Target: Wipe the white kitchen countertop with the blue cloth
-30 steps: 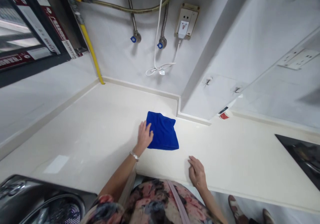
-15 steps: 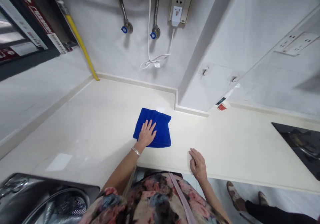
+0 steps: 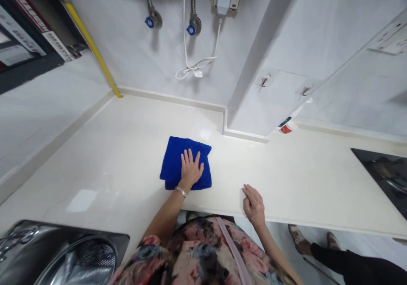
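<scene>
A folded blue cloth (image 3: pixel 173 160) lies on the cream countertop (image 3: pixel 295 179) in front of me. My left hand (image 3: pixel 191 168) rests flat on the right part of the cloth with its fingers spread, pressing it without gripping. To the right of the cloth, apart from it, my right hand (image 3: pixel 253 202) rests at the counter's front edge. Its fingers are stretched out side by side, the thumb bent inward, and nothing shows in it.
A steel sink (image 3: pixel 19 251) with a round metal basin (image 3: pixel 47 272) lies at the lower left. A black cooktop (image 3: pixel 381 179) is at the right. By the wall corner stands a red-and-white cup (image 3: pixel 286 129). A yellow pipe (image 3: pixel 92 45) meets the counter. Another person's leg (image 3: pixel 346 259) shows at lower right.
The view has tilted down a little. My left hand has moved right across the cloth, from its left half to its right part. My right hand stays at the counter edge.
</scene>
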A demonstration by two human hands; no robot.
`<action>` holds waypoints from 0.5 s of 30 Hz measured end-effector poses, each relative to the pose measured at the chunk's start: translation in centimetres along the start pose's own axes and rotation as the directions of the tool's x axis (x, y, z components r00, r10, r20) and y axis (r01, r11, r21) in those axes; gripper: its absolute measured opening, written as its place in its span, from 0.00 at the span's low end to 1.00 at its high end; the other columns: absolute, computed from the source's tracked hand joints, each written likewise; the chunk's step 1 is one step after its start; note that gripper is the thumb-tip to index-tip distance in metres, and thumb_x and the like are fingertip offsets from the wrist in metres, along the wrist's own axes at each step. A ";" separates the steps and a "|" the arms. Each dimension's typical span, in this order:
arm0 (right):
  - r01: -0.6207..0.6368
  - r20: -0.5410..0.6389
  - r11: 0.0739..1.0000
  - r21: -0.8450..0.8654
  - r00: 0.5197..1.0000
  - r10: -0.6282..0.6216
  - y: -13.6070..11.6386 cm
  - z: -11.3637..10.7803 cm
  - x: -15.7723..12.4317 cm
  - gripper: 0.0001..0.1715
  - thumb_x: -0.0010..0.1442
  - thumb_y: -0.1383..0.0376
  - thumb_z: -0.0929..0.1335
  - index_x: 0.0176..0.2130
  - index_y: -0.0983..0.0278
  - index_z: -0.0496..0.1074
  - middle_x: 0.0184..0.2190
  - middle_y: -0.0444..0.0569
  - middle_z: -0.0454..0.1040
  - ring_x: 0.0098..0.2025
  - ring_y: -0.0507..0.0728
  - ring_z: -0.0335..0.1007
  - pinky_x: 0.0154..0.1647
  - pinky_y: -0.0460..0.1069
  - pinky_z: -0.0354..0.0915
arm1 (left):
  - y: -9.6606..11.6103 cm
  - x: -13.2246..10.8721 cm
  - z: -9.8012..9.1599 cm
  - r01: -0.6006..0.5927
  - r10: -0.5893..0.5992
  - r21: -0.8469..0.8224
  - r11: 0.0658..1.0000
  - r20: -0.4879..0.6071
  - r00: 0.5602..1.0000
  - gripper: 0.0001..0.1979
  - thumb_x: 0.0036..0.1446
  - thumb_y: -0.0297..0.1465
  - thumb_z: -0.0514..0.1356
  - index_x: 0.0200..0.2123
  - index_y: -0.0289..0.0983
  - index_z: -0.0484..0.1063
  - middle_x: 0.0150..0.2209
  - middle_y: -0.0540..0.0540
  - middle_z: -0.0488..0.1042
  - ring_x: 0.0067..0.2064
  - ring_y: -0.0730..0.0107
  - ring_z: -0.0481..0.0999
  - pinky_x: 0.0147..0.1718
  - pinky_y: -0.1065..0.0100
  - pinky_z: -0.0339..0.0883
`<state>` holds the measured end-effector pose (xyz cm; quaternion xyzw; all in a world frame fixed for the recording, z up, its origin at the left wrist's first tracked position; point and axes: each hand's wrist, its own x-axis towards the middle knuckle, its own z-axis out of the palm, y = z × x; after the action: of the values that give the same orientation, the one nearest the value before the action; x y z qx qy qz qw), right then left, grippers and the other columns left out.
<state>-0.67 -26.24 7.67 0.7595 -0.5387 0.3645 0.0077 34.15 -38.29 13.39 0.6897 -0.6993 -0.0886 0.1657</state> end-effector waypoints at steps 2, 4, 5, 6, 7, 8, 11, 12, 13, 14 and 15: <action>0.004 0.003 1.000 0.003 1.000 -0.004 0.2 -0.2 -0.1 0.25 0.70 0.72 0.62 0.60 0.58 0.76 0.62 0.53 0.79 0.65 0.61 0.74 0.68 0.66 0.71 | 0.1 -0.2 0.5 -0.012 0.012 -0.028 1.000 -0.025 1.000 0.33 0.72 0.42 0.54 0.76 0.36 0.63 0.80 0.32 0.48 0.81 0.31 0.40 0.77 0.29 0.38; 0.006 0.008 1.000 0.014 1.000 -0.007 0.3 -0.5 -0.3 0.25 0.70 0.71 0.62 0.60 0.59 0.76 0.62 0.53 0.79 0.65 0.61 0.74 0.68 0.66 0.71 | -0.6 -0.4 0.2 -0.038 0.037 -0.051 0.998 -0.029 0.999 0.32 0.72 0.42 0.55 0.75 0.40 0.65 0.81 0.35 0.48 0.81 0.33 0.40 0.77 0.31 0.40; 0.003 0.014 1.000 0.021 1.000 -0.003 0.4 -0.7 -0.5 0.25 0.70 0.71 0.62 0.61 0.59 0.76 0.62 0.53 0.79 0.66 0.62 0.74 0.68 0.67 0.71 | -1.1 -0.5 -0.1 -0.046 0.045 -0.055 0.997 -0.026 0.999 0.32 0.72 0.43 0.55 0.74 0.41 0.66 0.80 0.36 0.49 0.81 0.33 0.41 0.77 0.32 0.41; -0.002 0.022 1.000 0.030 1.000 0.002 0.5 -0.8 -0.6 0.25 0.70 0.70 0.62 0.61 0.59 0.76 0.62 0.53 0.78 0.66 0.62 0.74 0.69 0.67 0.70 | -1.7 -0.5 -0.5 -0.049 0.048 -0.054 0.997 -0.022 0.999 0.31 0.71 0.43 0.56 0.74 0.43 0.67 0.80 0.37 0.50 0.81 0.34 0.43 0.77 0.33 0.42; -0.007 0.030 0.999 0.038 1.000 0.006 0.6 -0.9 -0.8 0.24 0.71 0.70 0.62 0.61 0.59 0.76 0.62 0.54 0.78 0.66 0.62 0.74 0.69 0.68 0.70 | -2.4 -0.5 -1.0 -0.043 0.042 -0.048 0.998 -0.019 0.999 0.30 0.71 0.43 0.56 0.73 0.44 0.68 0.80 0.38 0.51 0.81 0.34 0.44 0.77 0.34 0.42; -0.011 0.037 0.999 0.045 0.999 0.009 0.6 -0.9 -0.9 0.24 0.71 0.69 0.63 0.61 0.59 0.76 0.62 0.54 0.78 0.66 0.63 0.73 0.70 0.68 0.69 | -3.1 -0.6 -1.6 -0.028 0.027 -0.040 0.999 -0.018 0.999 0.30 0.71 0.43 0.57 0.73 0.45 0.69 0.80 0.38 0.52 0.81 0.35 0.45 0.77 0.34 0.43; -0.010 0.047 0.999 0.053 0.999 0.007 0.7 -1.0 -1.0 0.24 0.71 0.69 0.63 0.61 0.59 0.76 0.62 0.54 0.78 0.66 0.64 0.73 0.71 0.70 0.68 | -6.1 -1.5 -3.3 0.063 -0.063 -0.012 0.998 -0.041 0.997 0.30 0.71 0.43 0.57 0.73 0.46 0.69 0.79 0.40 0.54 0.80 0.35 0.47 0.77 0.33 0.42; -0.007 0.048 0.999 0.052 0.999 0.004 0.7 -1.0 -1.0 0.23 0.71 0.69 0.63 0.61 0.60 0.76 0.62 0.54 0.78 0.66 0.64 0.73 0.71 0.70 0.68 | -7.4 -2.1 -3.9 0.104 -0.104 -0.004 0.995 -0.054 0.993 0.30 0.71 0.43 0.57 0.73 0.46 0.69 0.79 0.40 0.55 0.80 0.35 0.48 0.77 0.33 0.42; -0.005 0.050 0.999 0.051 0.999 0.002 0.7 -1.1 -0.9 0.23 0.71 0.69 0.63 0.60 0.60 0.76 0.62 0.55 0.79 0.66 0.64 0.74 0.71 0.70 0.68 | -8.7 -2.8 -4.5 0.149 -0.148 0.005 0.989 -0.067 0.987 0.30 0.71 0.43 0.57 0.73 0.45 0.69 0.79 0.40 0.55 0.80 0.35 0.48 0.77 0.33 0.41; -0.004 0.053 0.999 0.051 0.999 0.001 0.7 -1.1 -0.9 0.23 0.71 0.69 0.63 0.60 0.61 0.76 0.61 0.55 0.79 0.66 0.64 0.74 0.71 0.70 0.68 | -10.2 -3.6 -5.1 0.199 -0.197 0.016 0.980 -0.078 0.977 0.30 0.71 0.44 0.57 0.73 0.45 0.69 0.79 0.39 0.54 0.80 0.35 0.47 0.77 0.33 0.40; -0.003 0.056 0.999 0.050 0.998 0.001 0.6 -1.2 -0.9 0.23 0.71 0.69 0.62 0.60 0.61 0.76 0.61 0.56 0.79 0.66 0.64 0.74 0.71 0.70 0.68 | -11.8 -4.4 -5.8 0.254 -0.250 0.029 0.967 -0.091 0.964 0.31 0.71 0.44 0.56 0.73 0.44 0.68 0.79 0.39 0.54 0.80 0.34 0.47 0.77 0.33 0.40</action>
<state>-1.98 -25.29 7.80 0.7689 -0.5302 0.3563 -0.0267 47.22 -33.66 14.13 0.7794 -0.5997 -0.0648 0.1695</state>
